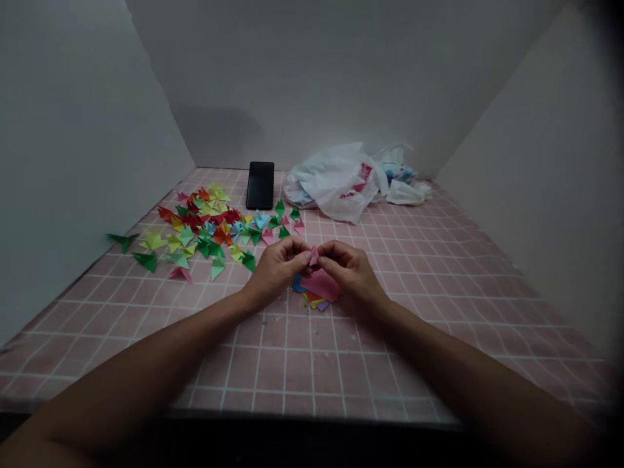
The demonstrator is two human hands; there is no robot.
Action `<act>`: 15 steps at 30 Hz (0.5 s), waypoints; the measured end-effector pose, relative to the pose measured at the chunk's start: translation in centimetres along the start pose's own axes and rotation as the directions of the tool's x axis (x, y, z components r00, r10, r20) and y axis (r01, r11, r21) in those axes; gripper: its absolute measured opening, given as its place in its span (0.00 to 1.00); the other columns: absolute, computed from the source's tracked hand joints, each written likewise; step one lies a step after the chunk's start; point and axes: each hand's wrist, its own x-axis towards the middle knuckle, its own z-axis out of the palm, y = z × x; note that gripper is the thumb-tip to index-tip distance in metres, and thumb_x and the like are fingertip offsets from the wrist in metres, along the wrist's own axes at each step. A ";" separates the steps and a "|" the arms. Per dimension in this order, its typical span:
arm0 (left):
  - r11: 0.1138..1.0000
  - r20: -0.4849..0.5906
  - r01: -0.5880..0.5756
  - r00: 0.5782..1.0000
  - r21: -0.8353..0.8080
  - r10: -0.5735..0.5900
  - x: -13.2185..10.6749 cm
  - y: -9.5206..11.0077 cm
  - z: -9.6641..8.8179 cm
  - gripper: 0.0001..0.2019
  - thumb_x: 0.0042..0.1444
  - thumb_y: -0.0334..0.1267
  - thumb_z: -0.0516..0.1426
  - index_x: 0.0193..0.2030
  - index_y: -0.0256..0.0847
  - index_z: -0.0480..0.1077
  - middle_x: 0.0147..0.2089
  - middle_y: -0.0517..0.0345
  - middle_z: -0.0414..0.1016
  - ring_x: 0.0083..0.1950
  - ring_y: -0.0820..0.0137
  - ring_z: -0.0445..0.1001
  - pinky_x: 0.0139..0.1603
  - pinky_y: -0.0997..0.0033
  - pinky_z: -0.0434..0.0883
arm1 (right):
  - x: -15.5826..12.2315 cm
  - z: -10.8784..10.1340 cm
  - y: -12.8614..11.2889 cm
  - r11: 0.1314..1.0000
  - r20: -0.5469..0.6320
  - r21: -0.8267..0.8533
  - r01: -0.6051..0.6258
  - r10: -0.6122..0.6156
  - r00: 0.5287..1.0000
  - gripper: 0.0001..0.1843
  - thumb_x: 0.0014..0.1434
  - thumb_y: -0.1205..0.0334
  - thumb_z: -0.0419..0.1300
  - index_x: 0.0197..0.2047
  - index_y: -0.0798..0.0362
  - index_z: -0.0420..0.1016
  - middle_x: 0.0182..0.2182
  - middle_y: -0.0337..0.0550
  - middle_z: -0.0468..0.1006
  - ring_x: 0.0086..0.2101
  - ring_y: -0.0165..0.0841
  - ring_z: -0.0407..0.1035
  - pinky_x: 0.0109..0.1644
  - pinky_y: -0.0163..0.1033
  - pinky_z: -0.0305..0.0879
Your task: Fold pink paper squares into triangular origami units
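While the left hand (277,270) and the right hand (348,273) meet at the fingertips, both are closed in a light pinch on a small folded piece of pink paper (314,256), held upright just above the bench (370,383). Directly beneath the hands lies a loose stack of paper sheets (316,287), thin and matte, with a flat pink sheet on top and blue, yellow, orange and purple edges showing under it. Left of the hands and farther off spreads a scattered heap of folded paper triangles (205,227), crisp pointed units in green, yellow, red, orange, light blue and pink, some overlapping, a few lying apart toward the left. The bench has a pink cover printed with a white tile grid. At the far end, a black smartphone (260,185) lies flat, its glossy face dark, and to its right a crumpled white plastic bag (336,182) slumps in soft folds with red print, a smaller bundle of white plastic (408,192) beside it. Smooth pale walls (82,143) rise around the bench.
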 end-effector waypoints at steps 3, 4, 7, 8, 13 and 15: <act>0.999 0.004 -0.011 1.000 0.037 0.011 -0.1 -0.2 0.0 0.11 0.53 0.43 0.65 0.33 0.37 0.70 0.29 0.60 0.75 0.29 0.74 0.74 0.33 0.73 0.73 | 0.0 0.1 0.2 0.994 -0.019 -0.106 0.029 -0.031 0.999 0.07 0.55 0.59 0.67 0.31 0.52 0.75 0.28 0.39 0.77 0.30 0.31 0.71 0.37 0.38 0.67; 0.999 0.004 -0.012 1.000 0.050 0.012 -0.1 -0.2 0.1 0.12 0.52 0.43 0.65 0.34 0.37 0.71 0.29 0.60 0.75 0.29 0.74 0.74 0.32 0.73 0.73 | -0.1 0.0 0.3 0.989 -0.019 -0.144 0.043 -0.046 0.999 0.08 0.56 0.58 0.66 0.30 0.52 0.75 0.28 0.39 0.77 0.30 0.31 0.70 0.37 0.38 0.67; 0.995 -0.004 -0.037 0.999 0.095 0.038 -0.3 -0.3 0.1 0.12 0.51 0.42 0.66 0.34 0.37 0.71 0.30 0.60 0.74 0.29 0.74 0.74 0.32 0.74 0.72 | -0.2 -0.1 0.3 0.955 -0.014 -0.276 0.113 -0.121 0.992 0.08 0.58 0.59 0.64 0.30 0.52 0.74 0.28 0.40 0.76 0.31 0.32 0.69 0.37 0.39 0.65; 0.993 -0.007 -0.048 0.999 0.107 0.049 -0.4 -0.4 0.2 0.12 0.52 0.42 0.66 0.34 0.37 0.71 0.30 0.60 0.74 0.29 0.74 0.74 0.32 0.74 0.71 | -0.2 -0.1 0.2 0.934 -0.013 -0.324 0.150 -0.162 0.987 0.07 0.59 0.60 0.63 0.30 0.52 0.74 0.28 0.40 0.76 0.31 0.32 0.69 0.37 0.39 0.64; 0.988 -0.027 -0.094 0.995 0.126 0.099 -0.6 -0.3 0.4 0.09 0.55 0.39 0.63 0.35 0.37 0.70 0.30 0.61 0.74 0.30 0.75 0.75 0.32 0.75 0.73 | -0.2 -0.2 -0.4 0.864 -0.005 -0.434 0.257 -0.288 0.958 0.08 0.58 0.63 0.62 0.27 0.52 0.71 0.27 0.39 0.72 0.31 0.32 0.67 0.37 0.40 0.61; 0.986 -0.039 -0.101 0.994 0.130 0.107 -0.7 -0.3 0.5 0.08 0.54 0.38 0.63 0.35 0.37 0.70 0.30 0.61 0.74 0.29 0.75 0.75 0.31 0.76 0.73 | -0.2 -0.1 -0.4 0.899 0.003 -0.385 0.209 -0.226 0.974 0.07 0.58 0.62 0.61 0.28 0.52 0.71 0.27 0.39 0.72 0.30 0.31 0.66 0.35 0.39 0.60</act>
